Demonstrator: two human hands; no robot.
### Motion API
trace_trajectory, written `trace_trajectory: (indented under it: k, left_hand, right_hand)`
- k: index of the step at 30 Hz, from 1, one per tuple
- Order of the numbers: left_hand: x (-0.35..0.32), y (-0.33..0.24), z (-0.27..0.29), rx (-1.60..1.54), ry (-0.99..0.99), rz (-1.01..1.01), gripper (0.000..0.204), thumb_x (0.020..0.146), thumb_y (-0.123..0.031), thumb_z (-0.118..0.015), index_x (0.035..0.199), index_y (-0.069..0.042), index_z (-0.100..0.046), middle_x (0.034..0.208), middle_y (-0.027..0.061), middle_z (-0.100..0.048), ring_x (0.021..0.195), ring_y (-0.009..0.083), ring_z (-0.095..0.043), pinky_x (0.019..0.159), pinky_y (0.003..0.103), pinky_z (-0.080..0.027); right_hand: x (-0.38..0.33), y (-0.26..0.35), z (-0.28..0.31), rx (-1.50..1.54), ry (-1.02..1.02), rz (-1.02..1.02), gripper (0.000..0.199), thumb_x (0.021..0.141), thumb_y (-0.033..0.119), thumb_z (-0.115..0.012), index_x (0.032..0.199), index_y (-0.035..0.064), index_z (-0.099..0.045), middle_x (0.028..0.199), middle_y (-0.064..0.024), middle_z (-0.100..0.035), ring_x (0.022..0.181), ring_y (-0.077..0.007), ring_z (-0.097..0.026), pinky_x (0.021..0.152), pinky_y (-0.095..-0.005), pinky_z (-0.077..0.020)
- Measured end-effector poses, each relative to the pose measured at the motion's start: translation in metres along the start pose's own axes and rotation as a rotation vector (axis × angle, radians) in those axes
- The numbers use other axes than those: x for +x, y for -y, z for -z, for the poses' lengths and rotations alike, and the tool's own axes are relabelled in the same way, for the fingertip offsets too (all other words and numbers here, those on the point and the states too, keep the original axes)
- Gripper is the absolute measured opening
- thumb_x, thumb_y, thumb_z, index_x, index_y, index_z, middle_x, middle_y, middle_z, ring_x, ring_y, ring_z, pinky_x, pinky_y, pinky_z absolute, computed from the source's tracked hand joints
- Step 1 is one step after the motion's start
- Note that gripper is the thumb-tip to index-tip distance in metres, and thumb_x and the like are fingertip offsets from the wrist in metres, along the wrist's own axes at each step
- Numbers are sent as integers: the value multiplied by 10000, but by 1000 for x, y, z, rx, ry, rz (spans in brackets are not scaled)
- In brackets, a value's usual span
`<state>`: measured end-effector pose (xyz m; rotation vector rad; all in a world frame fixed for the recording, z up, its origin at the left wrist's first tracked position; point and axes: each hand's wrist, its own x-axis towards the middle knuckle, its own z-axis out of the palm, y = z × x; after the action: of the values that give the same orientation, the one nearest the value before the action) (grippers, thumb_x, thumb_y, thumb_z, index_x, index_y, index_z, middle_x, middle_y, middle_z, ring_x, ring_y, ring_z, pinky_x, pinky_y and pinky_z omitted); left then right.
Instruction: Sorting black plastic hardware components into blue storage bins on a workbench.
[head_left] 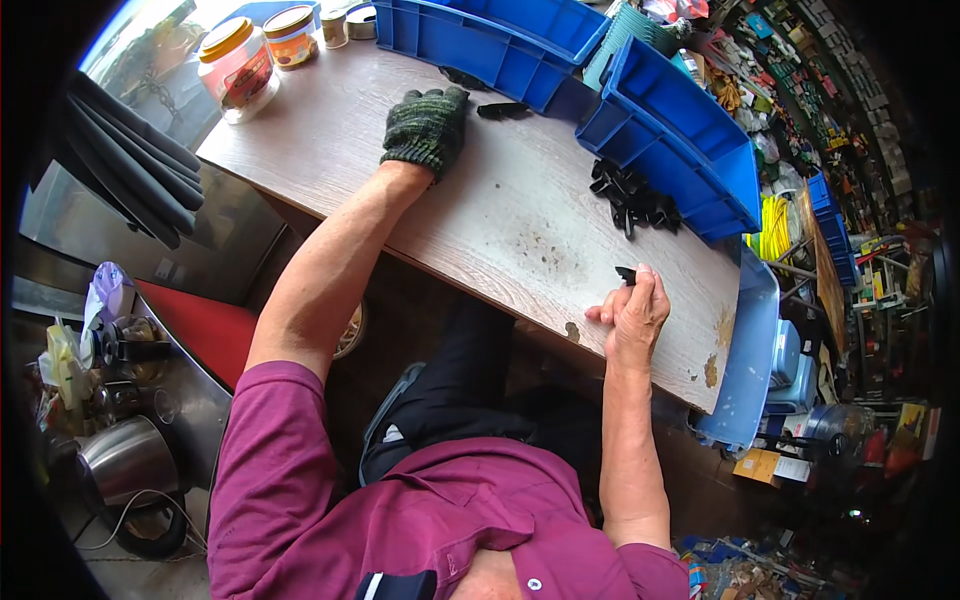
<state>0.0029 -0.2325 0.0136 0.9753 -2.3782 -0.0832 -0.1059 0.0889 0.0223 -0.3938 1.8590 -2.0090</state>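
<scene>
My left hand (428,130) wears a dark green-grey knitted glove and rests at the far part of the table, its fingers curled under; what they hold, if anything, is hidden. Just beyond its fingertips lies a dark piece (460,77), and to its right a flat black piece (503,111). Bare and raised over the near right of the table, my right hand (634,315) pinches a small black plastic piece (626,275) between thumb and forefinger. Past that hand, a heap of similar black pieces (632,198) sits against a blue bin.
Two blue plastic bins (480,48) (670,135) line the table's (480,215) far side. Jars with orange lids (238,75) stand at the far left. A light-blue tub (742,350) adjoins the right edge. Cluttered shelves fill the right; a metal pot (130,460) is at lower left.
</scene>
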Motion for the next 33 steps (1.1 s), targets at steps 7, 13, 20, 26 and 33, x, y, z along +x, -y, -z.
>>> trace_trajectory:
  k: [7, 13, 20, 26, 33]
  left_hand:
    - [-4, 14, 12, 73, 49, 41, 247, 947, -281, -528, 1013, -95, -676, 990, 187, -692, 930, 414, -641, 807, 526, -514]
    - [-85, -82, 21, -719, 137, -168, 189, 950, -235, -603, 1075, -112, -675, 966, 186, -686, 922, 390, -661, 786, 466, -533]
    - [-132, -159, 25, -991, 382, -282, 290, 979, -237, -587, 1184, -43, -651, 1082, 178, -692, 981, 349, -677, 833, 421, -538]
    - [-127, -165, 24, -1082, 478, -132, 274, 995, -232, -566, 1188, -50, -633, 1065, 174, -689, 956, 349, -682, 818, 425, -534]
    - [-145, -205, 2, -1103, 247, -45, 394, 970, -286, -552, 1290, -57, -537, 925, 230, -695, 861, 440, -662, 761, 518, -514]
  right_hand:
    - [-1, -2, -1, 36, -10, 26, 337, 1011, 355, -511, 783, 112, -462, 455, 24, -283, 375, -104, -344, 374, -352, -511]
    - [-2, 3, 0, 138, -91, -2, 354, 995, 364, -510, 752, 121, -427, 468, 21, -261, 393, -120, -345, 417, -404, -538]
    - [5, -9, 0, 71, -247, 135, 335, 992, 315, -524, 755, 81, -485, 576, 18, -392, 500, -105, -399, 472, -293, -398]
    - [1, -6, 3, 23, -221, 44, 346, 988, 279, -532, 708, 81, -481, 614, 26, -430, 564, -88, -412, 522, -280, -358]
    - [0, -7, 9, -96, -195, 154, 321, 994, 236, -537, 717, 88, -471, 634, 38, -420, 585, -73, -377, 531, -282, -330]
